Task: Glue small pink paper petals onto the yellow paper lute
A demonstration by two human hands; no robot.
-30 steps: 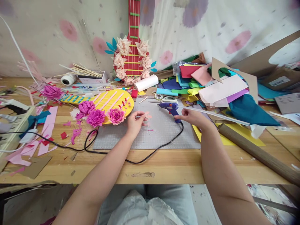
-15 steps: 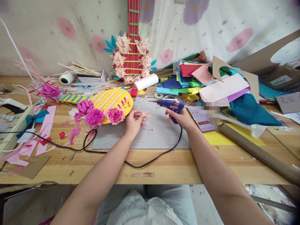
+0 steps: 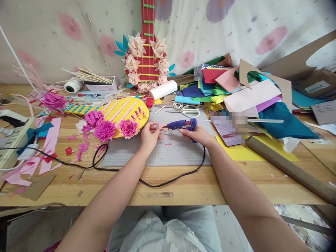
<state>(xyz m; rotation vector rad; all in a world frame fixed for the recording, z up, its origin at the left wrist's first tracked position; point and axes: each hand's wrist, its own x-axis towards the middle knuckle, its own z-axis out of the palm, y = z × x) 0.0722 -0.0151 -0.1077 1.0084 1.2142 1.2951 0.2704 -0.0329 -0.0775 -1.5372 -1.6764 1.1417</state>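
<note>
My right hand (image 3: 201,134) grips a blue hot glue gun (image 3: 181,124), its nozzle pointing left over the grey cutting mat (image 3: 181,154). My left hand (image 3: 149,134) pinches a small pink paper piece (image 3: 164,127) right at the nozzle tip. The gun's black cord (image 3: 157,180) trails across the mat and off to the left. Just left of my left hand lies a yellow cardboard guitar (image 3: 123,112) with magenta paper flowers (image 3: 106,130) glued on it.
A red guitar model (image 3: 147,59) with peach flowers leans on the wall. Scissors (image 3: 187,111) lie behind the mat. A heap of coloured felt sheets (image 3: 236,92) fills the right. A brown cardboard tube (image 3: 288,169) lies diagonally at right. Pink scraps (image 3: 49,147) litter the left.
My right hand took up the glue gun from the mat's far edge and swung its nozzle left to the pink piece. My left hand stayed put.
</note>
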